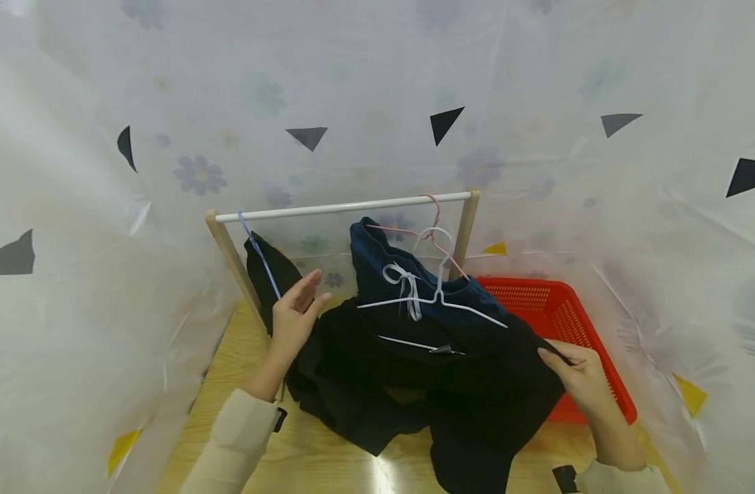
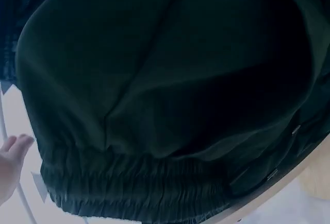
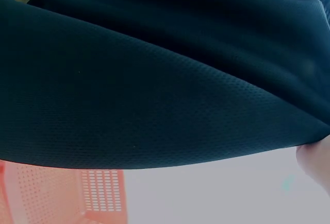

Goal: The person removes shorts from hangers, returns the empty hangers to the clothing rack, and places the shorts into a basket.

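My right hand pinches the right edge of a black garment between thumb and fingers. Only a fingertip of it shows in the right wrist view. The garment spreads over the middle of the table, two broad parts hanging toward me. A white hanger stands at its opening, hook up, its lower bar partly covered by cloth. My left hand is raised with fingers extended and thumb apart, beside a blue hanger bearing another black garment. The left wrist view shows dark cloth with a gathered elastic band.
Behind stands a rack with a white rail and wooden posts. Navy bottoms with a white drawstring hang there from a pink hanger. A red basket sits at right on the wooden table. Translucent sheeting surrounds everything.
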{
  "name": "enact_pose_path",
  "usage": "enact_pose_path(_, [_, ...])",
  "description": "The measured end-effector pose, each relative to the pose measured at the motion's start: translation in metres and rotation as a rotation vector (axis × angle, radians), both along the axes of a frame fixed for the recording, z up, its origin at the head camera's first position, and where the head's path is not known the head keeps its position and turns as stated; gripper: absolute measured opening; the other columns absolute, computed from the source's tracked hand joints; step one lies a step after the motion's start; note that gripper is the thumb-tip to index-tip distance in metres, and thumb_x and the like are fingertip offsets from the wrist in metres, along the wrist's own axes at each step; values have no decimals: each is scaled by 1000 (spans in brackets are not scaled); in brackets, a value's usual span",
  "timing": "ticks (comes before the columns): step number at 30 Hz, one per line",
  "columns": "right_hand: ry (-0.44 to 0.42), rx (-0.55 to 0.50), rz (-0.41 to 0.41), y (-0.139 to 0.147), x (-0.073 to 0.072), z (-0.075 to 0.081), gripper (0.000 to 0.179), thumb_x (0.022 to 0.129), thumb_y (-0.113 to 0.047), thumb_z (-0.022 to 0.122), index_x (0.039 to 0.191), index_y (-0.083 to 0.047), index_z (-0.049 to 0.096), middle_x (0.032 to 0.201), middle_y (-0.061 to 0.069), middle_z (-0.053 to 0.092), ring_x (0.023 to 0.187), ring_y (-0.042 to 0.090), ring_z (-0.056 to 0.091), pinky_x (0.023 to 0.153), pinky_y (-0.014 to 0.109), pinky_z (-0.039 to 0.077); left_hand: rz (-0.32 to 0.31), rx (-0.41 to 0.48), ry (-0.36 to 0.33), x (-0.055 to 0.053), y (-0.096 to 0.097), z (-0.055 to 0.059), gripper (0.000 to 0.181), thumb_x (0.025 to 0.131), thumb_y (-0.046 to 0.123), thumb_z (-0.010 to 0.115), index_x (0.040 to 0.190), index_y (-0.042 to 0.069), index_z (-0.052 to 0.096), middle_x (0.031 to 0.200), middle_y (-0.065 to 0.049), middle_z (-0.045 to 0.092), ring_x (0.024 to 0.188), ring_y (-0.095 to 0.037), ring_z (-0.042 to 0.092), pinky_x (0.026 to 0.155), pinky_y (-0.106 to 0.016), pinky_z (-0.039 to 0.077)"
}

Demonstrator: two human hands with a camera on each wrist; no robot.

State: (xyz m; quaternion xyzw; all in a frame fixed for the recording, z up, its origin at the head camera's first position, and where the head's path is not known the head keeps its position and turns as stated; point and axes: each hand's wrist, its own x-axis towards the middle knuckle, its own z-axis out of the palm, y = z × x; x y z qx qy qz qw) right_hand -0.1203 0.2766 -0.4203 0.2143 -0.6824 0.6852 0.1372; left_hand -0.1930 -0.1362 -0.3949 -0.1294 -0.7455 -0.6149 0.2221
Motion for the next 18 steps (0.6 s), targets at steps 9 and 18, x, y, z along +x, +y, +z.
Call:
enact_pose_path(9, [32, -46, 73, 9, -3, -6, 44, 84, 24, 41, 102, -4, 70, 97, -6, 72, 81, 4, 68, 68, 16, 53, -160, -363, -46, -2, 9, -14, 45, 83, 11, 67, 125, 0, 56, 124, -18, 60, 114, -30, 58, 95, -40, 46])
enact_pose_path(18, [53, -57, 161, 14, -4, -7, 44, 85, 24, 39, 106, -1, 68, 99, -3, 72, 81, 6, 68, 67, 18, 54, -176, -731, -140, 3, 23, -14, 38, 91, 30, 56, 120, 5, 55, 108, -12, 65, 96, -25, 63, 83, -39, 50])
